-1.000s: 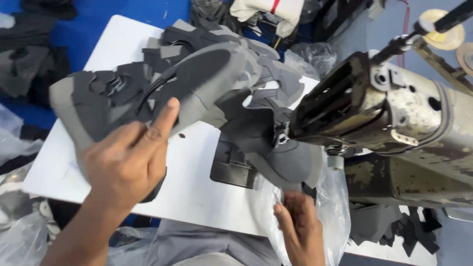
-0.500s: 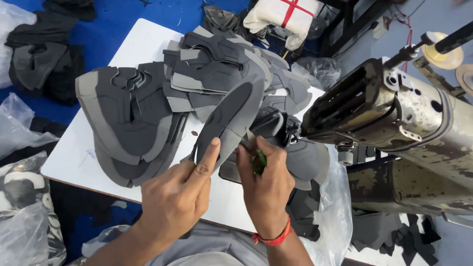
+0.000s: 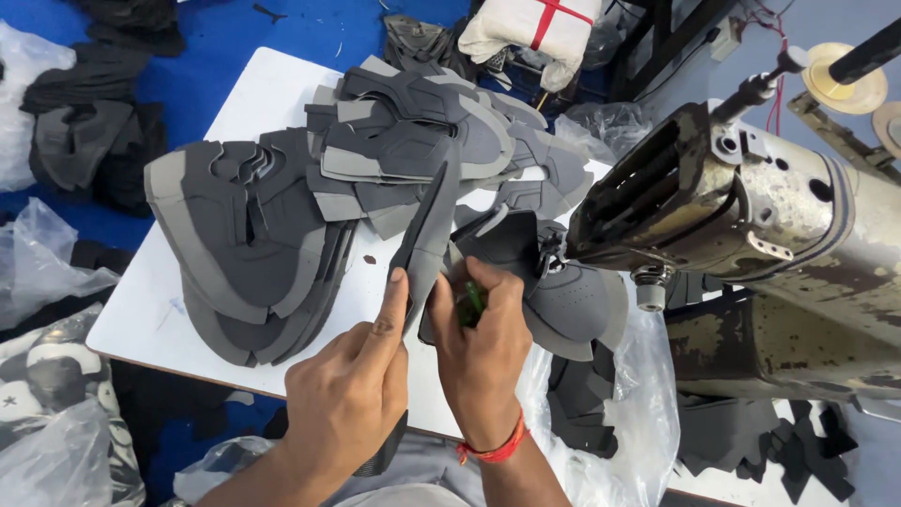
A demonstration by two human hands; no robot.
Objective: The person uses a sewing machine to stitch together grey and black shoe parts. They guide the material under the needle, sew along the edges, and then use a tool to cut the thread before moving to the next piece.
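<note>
My left hand pinches the lower edge of a dark grey shoe-upper piece, which stands on edge above the white table. My right hand is closed around a small green tool held against the same piece. A red band circles my right wrist. Just right of my hands, another grey upper lies under the head of the sewing machine.
A stack of grey and black cut uppers lies left of my hands, a second heap behind. Clear plastic bags and dark offcuts sit on the blue floor at left. A white bundle lies at the back.
The stack has been set down on the table at left. My right hand came up from below and joined the left on a single upright piece, the green tool in it.
</note>
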